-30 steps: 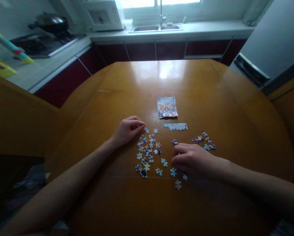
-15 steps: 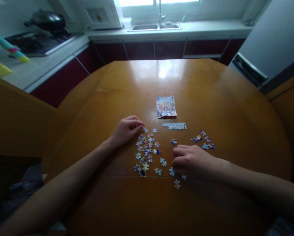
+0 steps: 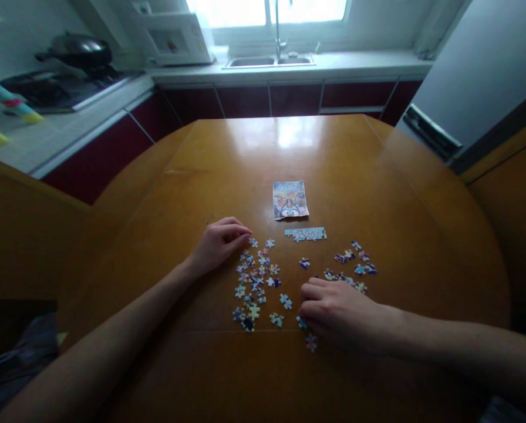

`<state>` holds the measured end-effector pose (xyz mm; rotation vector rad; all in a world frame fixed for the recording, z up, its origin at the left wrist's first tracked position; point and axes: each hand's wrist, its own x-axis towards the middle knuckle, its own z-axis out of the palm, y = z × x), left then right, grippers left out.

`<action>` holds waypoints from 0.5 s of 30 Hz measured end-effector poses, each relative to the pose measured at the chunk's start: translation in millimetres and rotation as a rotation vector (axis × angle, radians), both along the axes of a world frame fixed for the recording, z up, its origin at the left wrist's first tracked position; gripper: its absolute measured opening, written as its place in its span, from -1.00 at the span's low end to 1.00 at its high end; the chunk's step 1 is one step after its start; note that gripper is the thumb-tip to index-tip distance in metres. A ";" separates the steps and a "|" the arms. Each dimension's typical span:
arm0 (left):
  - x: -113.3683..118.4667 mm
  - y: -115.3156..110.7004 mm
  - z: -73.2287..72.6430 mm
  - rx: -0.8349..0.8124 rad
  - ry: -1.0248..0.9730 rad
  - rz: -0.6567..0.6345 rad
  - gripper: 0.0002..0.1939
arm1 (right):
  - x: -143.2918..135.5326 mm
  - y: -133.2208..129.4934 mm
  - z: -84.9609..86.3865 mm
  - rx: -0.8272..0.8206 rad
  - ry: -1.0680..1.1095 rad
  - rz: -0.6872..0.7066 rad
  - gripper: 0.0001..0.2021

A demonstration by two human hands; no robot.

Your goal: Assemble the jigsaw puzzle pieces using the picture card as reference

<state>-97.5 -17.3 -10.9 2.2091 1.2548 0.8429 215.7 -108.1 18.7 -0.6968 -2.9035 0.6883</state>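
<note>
My left hand [image 3: 219, 245] rests on the table with thumb and fingers pressed together. No object shows between its fingertips, which sit beside a puzzle piece [image 3: 253, 242]. A heap of loose jigsaw pieces [image 3: 257, 282] spreads to the right of that hand. My right hand [image 3: 331, 308] is closed, fingers curled down over the table; whatever they grip is hidden. From under its fingers pokes a light blue piece [image 3: 301, 322], and a reddish piece [image 3: 311, 342] lies just below. Beyond its knuckles is a row of pieces [image 3: 344, 279], partly covered by the hand.
A joined puzzle strip [image 3: 306, 234] lies below a printed picture sheet [image 3: 290, 200] on the wooden table [image 3: 228, 158]. More pieces [image 3: 360, 257] sit to the right. Behind are a sink [image 3: 269, 61], a microwave [image 3: 179, 38] and a stove with a pan [image 3: 76, 51].
My right hand has shifted slightly toward me, uncovering the row of pieces beyond its knuckles and covering a small piece below. My left hand stays put. The camera view has tilted up a little.
</note>
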 end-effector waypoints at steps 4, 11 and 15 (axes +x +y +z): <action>0.2 0.0 0.1 0.000 0.004 0.008 -0.86 | -1.6 -5.1 -3.4 0.107 -0.034 -0.045 -0.89; -2.5 0.3 -2.5 0.000 0.014 -0.002 -0.85 | 0.6 -12.9 -11.9 0.233 -0.070 -0.140 -0.92; -3.4 0.1 -3.2 0.002 0.019 -0.005 -0.86 | 0.4 -11.5 -11.9 0.182 -0.051 -0.144 -0.94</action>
